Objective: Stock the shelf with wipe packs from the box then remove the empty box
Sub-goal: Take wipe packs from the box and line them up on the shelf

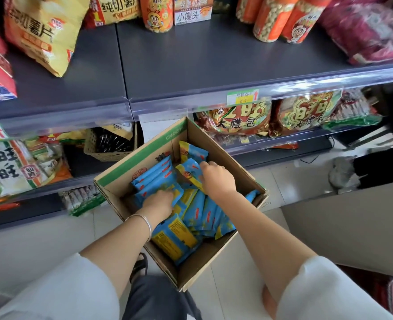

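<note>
Cardboard box (126, 174), mid-unloading: my left hand (159, 202) and right hand (216, 179) each clutch blue wipe packs (198, 211) inside it; next, I judge, lift them onto the shelf (191, 65).

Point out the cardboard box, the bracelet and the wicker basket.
cardboard box (121, 180), head view, inner left wall
bracelet (144, 220), head view, band over the wrist
wicker basket (107, 155), head view, woven front wall
</note>
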